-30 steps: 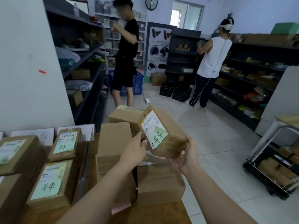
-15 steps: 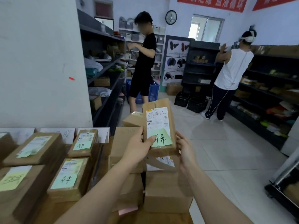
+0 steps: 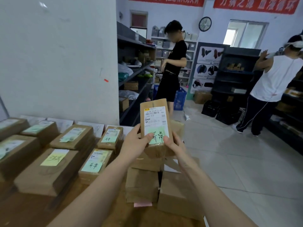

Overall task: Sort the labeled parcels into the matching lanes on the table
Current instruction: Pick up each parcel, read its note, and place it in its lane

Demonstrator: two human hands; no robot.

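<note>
Upright brown labeled parcel [image 3: 155, 128]

A parcel depot: labelled cartons [image 3: 49, 171], stocked shelving [image 3: 136, 74], plastic crates [image 3: 227, 115].

I see a white wall [image 3: 57, 59] at left, pale tiled floor [image 3: 237, 161], dark shelving [image 3: 136, 74] along both sides, a wall clock [image 3: 205, 24], a bright window [image 3: 246, 34] and red banners [image 3: 255, 4].

The parcel [image 3: 155, 128] you hold is matt brown cardboard, its seam taped, with a smooth white paper shipping label [image 3: 155, 117] and a pale green paper note [image 3: 157, 137]. The parcels along the worktop's [image 3: 41, 208] left edge show the same dull cardboard. The worktop itself looks like brown wood. The floor [image 3: 246, 161] tiles look smooth, faintly glossy.
</note>
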